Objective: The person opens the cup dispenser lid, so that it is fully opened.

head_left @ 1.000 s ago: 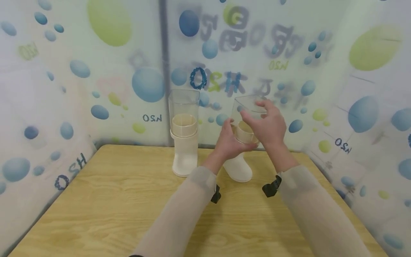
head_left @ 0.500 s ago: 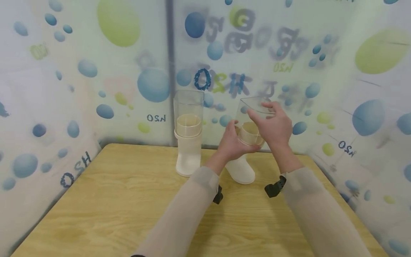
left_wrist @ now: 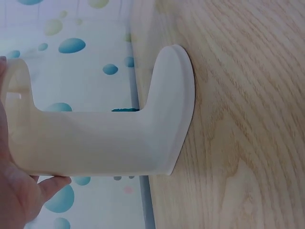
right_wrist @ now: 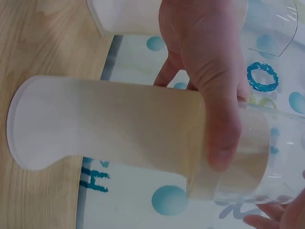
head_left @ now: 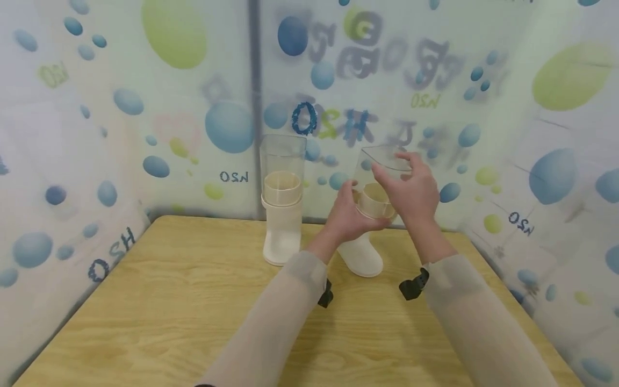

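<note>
Towards the back right of the table, a white stand (head_left: 361, 256) with a boot-like foot carries a clear plastic container (head_left: 379, 161). My left hand (head_left: 349, 216) grips the stand's collar, thumb across its front in the right wrist view. Higher up, my right hand (head_left: 411, 185) holds the clear container near its slanted rim, between thumb and fingers. A cream ring-shaped part (head_left: 374, 199) shows through the container's lower end, at the collar. The stand's foot (left_wrist: 174, 107) rests on the wood in the left wrist view.
A matching white stand (head_left: 282, 231) with its own clear container (head_left: 282, 153) stands upright to the left, near the table's back edge. Patterned curtain walls (head_left: 227, 129) enclose the wooden table (head_left: 169, 301) at the back and sides.
The head view has shifted slightly. Both hands keep their hold on the right stand and its clear container, with no clear movement of either.
</note>
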### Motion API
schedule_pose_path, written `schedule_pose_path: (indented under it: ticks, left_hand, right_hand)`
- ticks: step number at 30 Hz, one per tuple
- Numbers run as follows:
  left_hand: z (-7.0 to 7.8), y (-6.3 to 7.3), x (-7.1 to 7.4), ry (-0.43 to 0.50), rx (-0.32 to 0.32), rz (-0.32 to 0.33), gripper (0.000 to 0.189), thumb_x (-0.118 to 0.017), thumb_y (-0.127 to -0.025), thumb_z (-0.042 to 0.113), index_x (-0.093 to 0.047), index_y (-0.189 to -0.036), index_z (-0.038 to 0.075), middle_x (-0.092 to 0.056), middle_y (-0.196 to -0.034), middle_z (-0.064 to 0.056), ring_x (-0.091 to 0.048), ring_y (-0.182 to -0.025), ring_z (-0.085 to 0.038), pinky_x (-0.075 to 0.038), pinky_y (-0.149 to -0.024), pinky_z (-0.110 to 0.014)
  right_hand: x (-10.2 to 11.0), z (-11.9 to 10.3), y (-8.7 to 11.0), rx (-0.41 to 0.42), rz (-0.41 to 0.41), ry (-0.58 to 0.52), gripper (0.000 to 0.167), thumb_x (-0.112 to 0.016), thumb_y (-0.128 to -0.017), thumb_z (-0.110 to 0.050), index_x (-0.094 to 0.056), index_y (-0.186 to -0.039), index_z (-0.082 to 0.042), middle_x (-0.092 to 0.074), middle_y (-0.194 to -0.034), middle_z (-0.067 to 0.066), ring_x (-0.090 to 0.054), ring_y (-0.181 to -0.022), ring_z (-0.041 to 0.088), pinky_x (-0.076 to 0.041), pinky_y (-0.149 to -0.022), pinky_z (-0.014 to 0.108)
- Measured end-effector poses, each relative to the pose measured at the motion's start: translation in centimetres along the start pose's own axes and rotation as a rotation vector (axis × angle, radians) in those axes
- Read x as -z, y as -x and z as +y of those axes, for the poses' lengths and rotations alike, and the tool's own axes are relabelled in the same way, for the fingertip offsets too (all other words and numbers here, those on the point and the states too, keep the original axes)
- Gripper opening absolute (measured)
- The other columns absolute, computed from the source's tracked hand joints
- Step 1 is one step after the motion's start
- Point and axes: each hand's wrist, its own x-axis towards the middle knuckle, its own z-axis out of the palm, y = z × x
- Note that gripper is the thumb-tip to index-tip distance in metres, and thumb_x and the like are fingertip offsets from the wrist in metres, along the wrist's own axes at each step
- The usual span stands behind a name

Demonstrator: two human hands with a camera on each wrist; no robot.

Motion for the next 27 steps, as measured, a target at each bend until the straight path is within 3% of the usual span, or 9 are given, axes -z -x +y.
schedule_pose_path:
  ticks: [6, 10, 16, 22, 27]
  left_hand:
    - [-0.6, 0.5, -0.3, 0.017, 0.017, -0.009, 0.131, -0.099, -0.077, 0.052, -0.018, -0.173, 0.016, -0.039, -0.169, -0.014, -0.055, -0.141, -0.03, -0.054, -0.112, -0.052]
    - [-0.7, 0.5, -0.5, 0.011, 0.024, -0.005, 0.134, -0.099, -0.076, 0.055, -0.016, -0.174, 0.015, -0.036, -0.171, -0.014, -0.052, -0.145, -0.032, -0.054, -0.113, -0.054]
    - [-0.3, -0.1, -0.5, -0.018, 0.028, -0.002, 0.133, -0.099, -0.075, 0.055, -0.018, -0.173, 0.018, -0.039, -0.168, -0.01, -0.056, -0.139, -0.03, -0.056, -0.109, -0.052]
    - [-0.2, -0.1, -0.3, -0.001, 0.024, -0.018, 0.133, -0.099, -0.077, 0.056, -0.017, -0.174, 0.018, -0.038, -0.171, -0.011, -0.057, -0.14, -0.03, -0.055, -0.111, -0.053]
    - [-0.1, -0.1, 0.1, -0.006, 0.018, -0.02, 0.134, -0.099, -0.076, 0.055, -0.016, -0.175, 0.018, -0.041, -0.17, -0.011, -0.057, -0.141, -0.03, -0.055, -0.112, -0.053]
  right_hand:
    - [-0.3, 0.5, 0.4, 0.035, -0.077, -0.016, 0.084, -0.08, -0.09, -0.067, -0.056, -0.16, -0.026, -0.049, -0.17, 0.013, -0.065, -0.137, 0.047, -0.057, -0.106, 0.064]
    - [-0.6, 0.5, 0.6, 0.032, -0.054, -0.011, 0.08, -0.08, -0.091, -0.065, -0.058, -0.158, -0.026, -0.052, -0.167, 0.013, -0.068, -0.133, 0.045, -0.058, -0.103, 0.063]
    - [-0.6, -0.1, 0.5, 0.108, 0.012, 0.086, 0.071, -0.077, -0.091, -0.063, -0.066, -0.151, -0.026, -0.06, -0.157, 0.018, -0.071, -0.122, 0.042, -0.058, -0.091, 0.063]
    - [-0.1, -0.6, 0.2, 0.047, 0.019, 0.051, 0.067, -0.077, -0.09, -0.066, -0.07, -0.147, -0.031, -0.064, -0.159, 0.003, -0.074, -0.121, 0.039, -0.058, -0.09, 0.058]
    - [0.0, -0.9, 0.1, 0.086, -0.004, 0.116, 0.071, -0.075, -0.09, -0.067, -0.069, -0.149, -0.029, -0.064, -0.156, 0.013, -0.073, -0.12, 0.039, -0.058, -0.088, 0.061]
